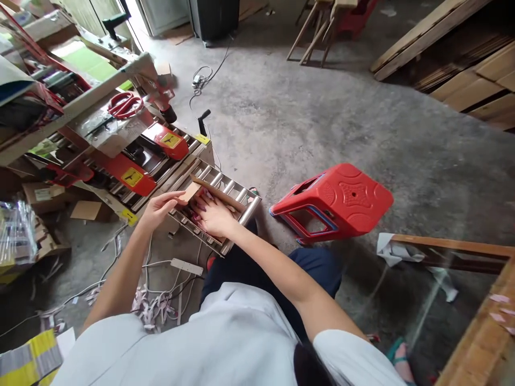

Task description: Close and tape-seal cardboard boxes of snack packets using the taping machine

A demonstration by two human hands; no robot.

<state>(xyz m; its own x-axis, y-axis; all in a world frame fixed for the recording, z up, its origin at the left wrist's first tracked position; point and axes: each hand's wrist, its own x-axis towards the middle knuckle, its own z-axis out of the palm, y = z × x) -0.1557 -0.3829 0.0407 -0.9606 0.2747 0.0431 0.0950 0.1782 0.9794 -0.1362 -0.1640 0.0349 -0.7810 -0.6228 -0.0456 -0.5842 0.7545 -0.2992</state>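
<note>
A small open cardboard box (219, 192) lies on the metal rollers of a conveyor in front of me. My left hand (159, 209) is at the box's left end, with a raised flap (190, 192) between its thumb and fingers. Spread out flat inside the box is my right hand (215, 217), pressing on pinkish and purple contents that its fingers mostly cover. What these contents are, I cannot make out.
A carton-sealing machine (137, 177) with red guards and yellow labels adjoins the rollers (251, 210) on the left. Red scissors (125, 105) lie on top of it. A red plastic stool (350, 195) stands to the right. Cables and a power strip (187, 267) lie on the floor.
</note>
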